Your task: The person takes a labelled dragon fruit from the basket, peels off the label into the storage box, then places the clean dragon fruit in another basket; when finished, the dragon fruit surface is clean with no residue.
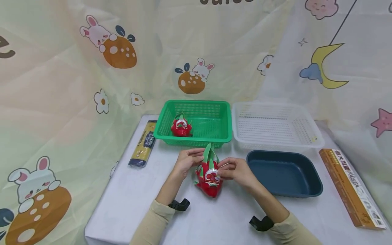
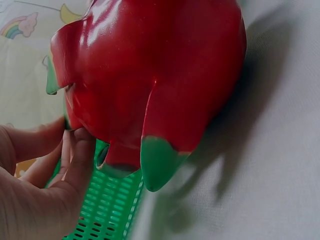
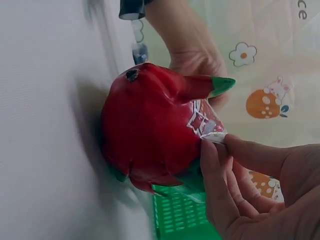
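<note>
A red model dragon fruit (image 1: 204,188) with green-tipped scales rests on the white table, its long green leaves pointing toward the back. On its upper face is a round label (image 1: 212,176). My left hand (image 1: 184,164) is at its left side, thumb and fingers pinching a scale in the left wrist view. From the right, my right hand (image 1: 238,171) pinches the label's edge between thumb and forefinger. That edge stands a little off the red skin (image 3: 145,120) in the right wrist view. A second dragon fruit (image 1: 182,131) sits inside the green basket (image 1: 208,127).
Beside the green basket stands a white basket (image 1: 266,127). A dark blue basin (image 1: 284,175) is to the right of my right hand, with a pasta box (image 1: 352,190) beyond it. A packet of noodles (image 1: 144,144) lies at the left edge. A printed cloth hangs behind the table.
</note>
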The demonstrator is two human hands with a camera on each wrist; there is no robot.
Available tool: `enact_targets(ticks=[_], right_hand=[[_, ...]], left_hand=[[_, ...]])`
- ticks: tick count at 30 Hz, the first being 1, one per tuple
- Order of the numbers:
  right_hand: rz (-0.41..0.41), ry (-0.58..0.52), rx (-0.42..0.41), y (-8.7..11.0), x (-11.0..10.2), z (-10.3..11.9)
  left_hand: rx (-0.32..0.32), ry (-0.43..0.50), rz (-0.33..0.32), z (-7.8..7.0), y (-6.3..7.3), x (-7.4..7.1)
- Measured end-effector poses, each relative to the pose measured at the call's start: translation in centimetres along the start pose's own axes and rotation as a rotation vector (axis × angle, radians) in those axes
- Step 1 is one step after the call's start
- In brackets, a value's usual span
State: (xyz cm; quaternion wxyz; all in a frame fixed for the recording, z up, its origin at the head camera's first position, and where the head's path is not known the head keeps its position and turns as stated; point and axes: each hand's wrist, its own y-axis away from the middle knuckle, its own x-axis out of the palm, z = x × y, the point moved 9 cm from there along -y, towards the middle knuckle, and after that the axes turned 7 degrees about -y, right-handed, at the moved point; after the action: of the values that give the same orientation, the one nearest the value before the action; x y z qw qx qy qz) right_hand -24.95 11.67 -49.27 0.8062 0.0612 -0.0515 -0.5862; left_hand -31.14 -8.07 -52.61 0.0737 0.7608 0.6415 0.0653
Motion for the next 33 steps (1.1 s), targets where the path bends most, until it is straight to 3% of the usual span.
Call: enact_targets(ticks=[9,26,33], right_hand=[[0.036,-0.085,0.087,-0.5,-0.1,-1.3],[0.123,-0.304,0.15,-0.7,0.2,-2.2],[0.097,-0.335,0.174,-0.7,0.0,-2.5]], left_hand=[[-0.011,0.029,0.019,0.3,-0.1,0.2],[-0.028,0.065,0.005,0.4,-0.1,0.2],[-0.041,0.061,0.006,0.5,-0.1,0.2]])
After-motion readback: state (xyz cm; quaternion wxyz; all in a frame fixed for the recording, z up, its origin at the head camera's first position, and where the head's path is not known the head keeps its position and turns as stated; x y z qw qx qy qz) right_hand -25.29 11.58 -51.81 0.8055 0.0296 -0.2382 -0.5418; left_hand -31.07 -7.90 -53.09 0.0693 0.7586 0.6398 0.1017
